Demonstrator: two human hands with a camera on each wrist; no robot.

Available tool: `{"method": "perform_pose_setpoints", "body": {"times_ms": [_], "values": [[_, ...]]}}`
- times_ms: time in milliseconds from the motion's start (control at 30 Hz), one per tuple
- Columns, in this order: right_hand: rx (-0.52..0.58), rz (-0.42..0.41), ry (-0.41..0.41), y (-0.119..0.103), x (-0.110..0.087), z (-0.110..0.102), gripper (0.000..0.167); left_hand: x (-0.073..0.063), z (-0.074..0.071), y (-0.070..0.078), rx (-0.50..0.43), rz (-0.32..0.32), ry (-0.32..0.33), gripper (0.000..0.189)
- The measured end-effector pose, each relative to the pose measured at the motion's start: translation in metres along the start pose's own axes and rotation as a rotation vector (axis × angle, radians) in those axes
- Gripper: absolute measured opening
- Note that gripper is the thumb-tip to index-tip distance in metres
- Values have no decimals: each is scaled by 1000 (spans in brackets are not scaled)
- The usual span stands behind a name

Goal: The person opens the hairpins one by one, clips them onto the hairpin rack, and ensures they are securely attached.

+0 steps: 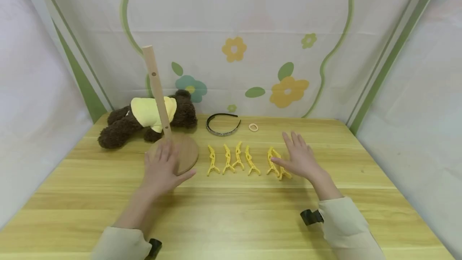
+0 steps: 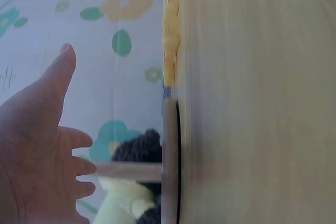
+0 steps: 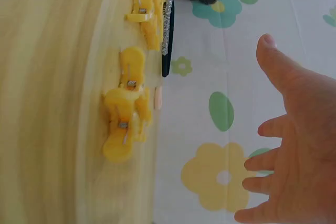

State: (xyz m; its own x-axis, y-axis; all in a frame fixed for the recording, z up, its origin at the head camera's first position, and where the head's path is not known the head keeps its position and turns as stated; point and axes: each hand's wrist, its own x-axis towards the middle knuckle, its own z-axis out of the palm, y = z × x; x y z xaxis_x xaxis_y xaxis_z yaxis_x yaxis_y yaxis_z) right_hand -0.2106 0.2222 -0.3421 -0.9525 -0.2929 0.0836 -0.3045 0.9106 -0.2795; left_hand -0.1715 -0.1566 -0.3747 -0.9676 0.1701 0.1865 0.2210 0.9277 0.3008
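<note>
My left hand (image 1: 161, 170), fingers spread, hovers over the near side of a round wooden base (image 1: 189, 153) with an upright wooden post (image 1: 157, 87). In the left wrist view, the base (image 2: 170, 161) shows edge-on beyond the fingers. My right hand (image 1: 301, 159) is held above the table with straight, parted fingers, its thumb overlapping a pair of yellow hair clips (image 1: 271, 163) in the head view. More yellow hair clips (image 1: 227, 159) lie in a row between the two hands. Springs show on the clips (image 3: 123, 121) in the right wrist view. Neither hand holds anything.
Behind the post a dark brown teddy bear (image 1: 185, 111) in a yellow shirt lies on its side. A black headband (image 1: 221, 133) with a glittery band and a small beige hair tie (image 1: 254, 127) lie toward the back. A flowered curtain (image 1: 202, 59) hangs behind the wooden table (image 1: 231, 220).
</note>
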Motion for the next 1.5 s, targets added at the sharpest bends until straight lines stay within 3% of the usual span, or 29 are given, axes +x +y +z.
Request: {"method": "perform_pose_setpoints", "body": {"times_ms": [267, 567, 733, 967, 1233, 1500], "values": [[149, -27, 28, 20, -10, 20, 90, -11, -10, -40, -90, -101, -38, 95], [245, -4, 46, 39, -20, 42, 87, -7, 4, -68, -153, -157, 21, 97], [230, 11, 60, 46, -23, 54, 85, -6, 15, -76, -140, -168, 16, 95], [87, -30, 150, 50, -24, 72, 75, -9, 28, -84, -114, -187, -17, 93], [198, 35, 158, 53, -27, 68, 53, -9, 33, -85, -87, -203, -13, 93], [237, 86, 197, 57, -26, 70, 52, -9, 32, -84, -88, -202, -15, 94]]}}
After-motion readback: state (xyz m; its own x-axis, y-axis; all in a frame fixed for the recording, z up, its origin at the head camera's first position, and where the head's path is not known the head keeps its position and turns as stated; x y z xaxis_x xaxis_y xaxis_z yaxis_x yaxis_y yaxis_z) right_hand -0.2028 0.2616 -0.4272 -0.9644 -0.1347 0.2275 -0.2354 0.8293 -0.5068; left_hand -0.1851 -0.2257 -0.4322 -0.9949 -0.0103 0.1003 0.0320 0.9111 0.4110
